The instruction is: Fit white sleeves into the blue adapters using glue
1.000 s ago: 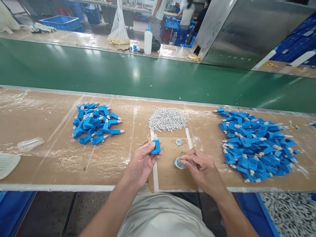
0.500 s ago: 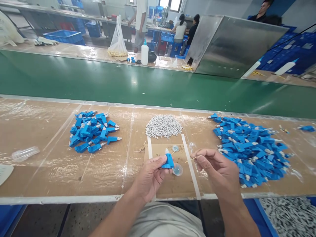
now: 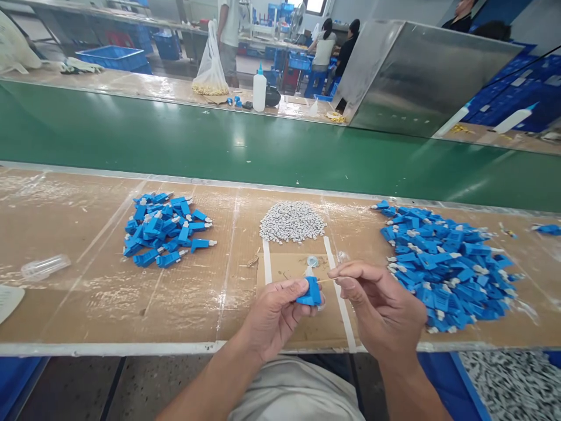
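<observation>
Between the thumb and fingers of my left hand [image 3: 278,310] is a blue plastic part [image 3: 311,292] with a whitish tip pointing away from me. My right hand [image 3: 381,304] pinches a thin wooden stick [image 3: 325,279]; its far end meets the right side of the blue part, though I cannot tell exactly what it touches. Below the held part, a small clear dish is mostly covered. A small round clear lid [image 3: 312,261] lies just beyond, on a cardboard sheet [image 3: 284,266]. Behind it sits a heap of small grey-white pieces [image 3: 292,222].
Blue parts with pale tips form a pile [image 3: 164,231] on the left and a larger pile [image 3: 447,263] on the right. A clear plastic tube [image 3: 45,267] lies far left. Beyond runs a green belt [image 3: 175,128]; a white bottle [image 3: 259,90] stands behind it. People are in the background.
My left hand has moved slightly right with the blue part. My right hand has come left and up a little, so the stick now meets the part.
</observation>
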`<state>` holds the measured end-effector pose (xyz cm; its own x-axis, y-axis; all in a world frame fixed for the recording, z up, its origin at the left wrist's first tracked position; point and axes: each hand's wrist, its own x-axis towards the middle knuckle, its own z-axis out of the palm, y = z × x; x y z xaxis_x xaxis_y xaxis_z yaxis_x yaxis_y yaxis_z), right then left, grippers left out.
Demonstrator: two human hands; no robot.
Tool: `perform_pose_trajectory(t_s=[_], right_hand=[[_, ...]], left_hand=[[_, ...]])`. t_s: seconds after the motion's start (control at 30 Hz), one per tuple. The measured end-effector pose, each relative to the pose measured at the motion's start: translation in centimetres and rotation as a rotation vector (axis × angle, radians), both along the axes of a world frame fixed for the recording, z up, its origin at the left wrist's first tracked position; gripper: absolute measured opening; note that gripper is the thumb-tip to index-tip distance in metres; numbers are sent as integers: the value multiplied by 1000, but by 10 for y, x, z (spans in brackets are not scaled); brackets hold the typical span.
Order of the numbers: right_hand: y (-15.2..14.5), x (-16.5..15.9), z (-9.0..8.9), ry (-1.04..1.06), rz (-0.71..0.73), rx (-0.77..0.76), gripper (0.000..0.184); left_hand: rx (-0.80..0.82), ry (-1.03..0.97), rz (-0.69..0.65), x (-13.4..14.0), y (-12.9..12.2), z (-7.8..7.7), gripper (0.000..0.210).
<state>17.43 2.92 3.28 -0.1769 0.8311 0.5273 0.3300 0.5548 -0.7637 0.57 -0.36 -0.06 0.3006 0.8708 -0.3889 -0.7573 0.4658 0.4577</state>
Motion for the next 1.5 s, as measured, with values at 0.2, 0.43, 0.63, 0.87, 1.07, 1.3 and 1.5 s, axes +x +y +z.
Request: perform_pose_trajectory(t_s=[0.2,0.43,0.63,0.87,1.07,1.3,1.5], right_hand=[[2,0,-5,-30,5,-19,12],[-1,-1,-13,-33,8,15,16],[0,0,-15,-34,48,109,19],[-1,0,-18,-9,97,88,23],[5,19,-26,40,40,-144,9],[3,38,-55,-265,78,-254,12],[58,23,-50,-414,53,-152,12]], left_hand=[[15,-17,-8,0,0,0,22],[10,-41,-7,0,0,-1,21],[-1,-37,-37,0,1,-5,25],[-10,-41,-39,-1,1,-6,25],[-48,-4,64,-17,0,-11,24],[-52,44,105,-32,-3,-20,26],[-29,53,102,-35,-4,-28,27]])
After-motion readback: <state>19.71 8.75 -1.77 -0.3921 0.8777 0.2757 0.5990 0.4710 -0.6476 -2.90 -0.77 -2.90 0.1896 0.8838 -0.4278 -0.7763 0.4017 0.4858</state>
